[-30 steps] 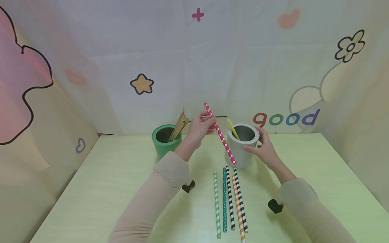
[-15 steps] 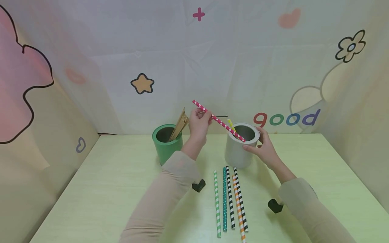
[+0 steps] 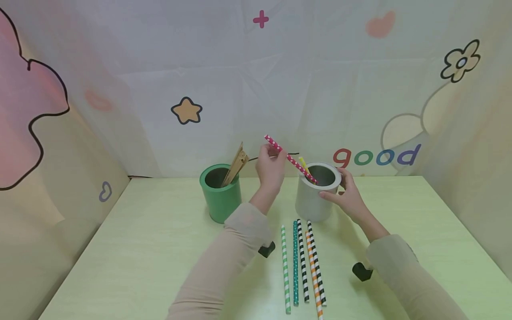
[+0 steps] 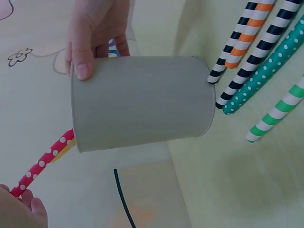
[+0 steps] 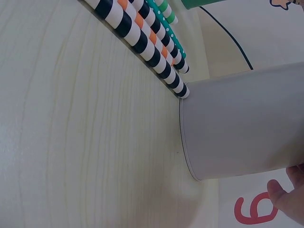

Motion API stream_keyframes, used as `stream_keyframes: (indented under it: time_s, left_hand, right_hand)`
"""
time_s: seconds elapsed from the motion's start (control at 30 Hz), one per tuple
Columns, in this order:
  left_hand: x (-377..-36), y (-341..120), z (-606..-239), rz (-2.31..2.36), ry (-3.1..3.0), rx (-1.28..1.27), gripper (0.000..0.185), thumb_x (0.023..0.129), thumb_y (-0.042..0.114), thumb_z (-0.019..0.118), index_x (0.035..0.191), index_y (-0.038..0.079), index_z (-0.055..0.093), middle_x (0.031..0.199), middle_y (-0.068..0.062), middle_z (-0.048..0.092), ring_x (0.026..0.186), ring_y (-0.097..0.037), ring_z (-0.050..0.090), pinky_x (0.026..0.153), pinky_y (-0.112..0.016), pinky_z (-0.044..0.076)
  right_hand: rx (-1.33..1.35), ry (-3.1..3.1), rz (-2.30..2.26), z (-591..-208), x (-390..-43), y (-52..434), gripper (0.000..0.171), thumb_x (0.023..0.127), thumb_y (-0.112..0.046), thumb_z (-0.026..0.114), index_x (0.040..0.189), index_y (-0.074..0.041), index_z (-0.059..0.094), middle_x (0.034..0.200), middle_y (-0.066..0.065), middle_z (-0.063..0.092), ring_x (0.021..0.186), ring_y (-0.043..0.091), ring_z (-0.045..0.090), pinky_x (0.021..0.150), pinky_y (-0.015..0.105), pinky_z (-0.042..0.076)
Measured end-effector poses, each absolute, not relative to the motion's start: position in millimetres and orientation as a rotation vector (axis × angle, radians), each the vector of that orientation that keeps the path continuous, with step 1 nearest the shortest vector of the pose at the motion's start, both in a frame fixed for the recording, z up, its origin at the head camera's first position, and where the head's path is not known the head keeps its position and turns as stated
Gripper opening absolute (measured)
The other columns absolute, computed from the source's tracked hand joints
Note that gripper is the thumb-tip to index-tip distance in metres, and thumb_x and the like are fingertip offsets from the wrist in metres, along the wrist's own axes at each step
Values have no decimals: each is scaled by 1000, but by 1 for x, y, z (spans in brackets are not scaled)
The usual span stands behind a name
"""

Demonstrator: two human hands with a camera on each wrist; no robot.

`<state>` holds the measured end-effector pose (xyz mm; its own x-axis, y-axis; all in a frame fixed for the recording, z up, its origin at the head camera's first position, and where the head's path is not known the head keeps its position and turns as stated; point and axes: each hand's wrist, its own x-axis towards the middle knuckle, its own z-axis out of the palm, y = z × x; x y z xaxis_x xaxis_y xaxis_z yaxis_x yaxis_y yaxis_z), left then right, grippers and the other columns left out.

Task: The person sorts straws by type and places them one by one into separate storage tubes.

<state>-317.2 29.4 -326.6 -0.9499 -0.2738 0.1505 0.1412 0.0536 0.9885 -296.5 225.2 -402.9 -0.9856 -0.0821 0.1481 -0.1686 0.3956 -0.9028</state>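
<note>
My left hand (image 3: 272, 170) pinches a pink paper straw (image 3: 296, 163) with white dots. The straw slants down to the right, its lower end inside the mouth of a light grey cup (image 3: 315, 202). A yellow straw (image 3: 302, 162) leans in the same cup, partly covered by the pink one. On the cup's right side, my right hand (image 3: 353, 196) grips it near the rim, thumb in front and fingers behind. From the left wrist, the grey cup (image 4: 142, 102) appears sideways, with the pink straw (image 4: 43, 161) at its rim.
Left of the grey cup stands a green cup (image 3: 221, 204) holding flat wooden pieces (image 3: 237, 168). In front lie several paper straws: green-striped (image 3: 286, 271), teal dotted (image 3: 295, 266), black-striped (image 3: 303, 266) and orange-striped (image 3: 314, 271). A printed curtain (image 3: 224, 66) hangs behind the table.
The pink straw's lower end has gone from in front of the grey cup up over its rim and into its mouth. My left hand has shifted slightly right; the right hand has kept still.
</note>
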Motion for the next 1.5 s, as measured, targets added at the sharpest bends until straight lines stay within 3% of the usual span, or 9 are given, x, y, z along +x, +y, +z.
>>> stream_keyframes:
  time_s: [0.2,0.63,1.13,1.5]
  left_hand:
    - [-314,37,-332,-1882,-2150,84,21,85,18,58,103,10,52,101,-3,59,95,-15,58,78,-23,50]
    - [-315,50,-353,-1675,-2318,2,19,81,17,63,97,10,57,94,-3,63,86,-13,60,71,-19,51]
    - [-313,58,-367,-1578,-2507,-29,23,79,20,66,98,10,58,95,-2,65,86,-14,61,72,-21,51]
    - [-312,55,-372,-1677,-2448,-60,34,76,19,69,107,11,56,94,-3,63,86,-14,61,74,-23,51]
  right_hand:
    - [223,-2560,1668,-403,-297,226,89,77,-26,68,139,-9,6,141,18,22,129,37,22,101,61,21]
    - [221,-2541,1668,-403,-296,226,88,76,-26,69,138,-8,9,139,16,25,128,35,25,101,60,22]
    - [250,-2544,1661,-403,-296,227,87,77,-25,68,138,-8,9,139,18,26,127,37,25,100,61,22]
    - [250,-2547,1673,-403,-296,227,88,77,-26,68,139,-7,7,139,19,24,127,37,24,100,61,21]
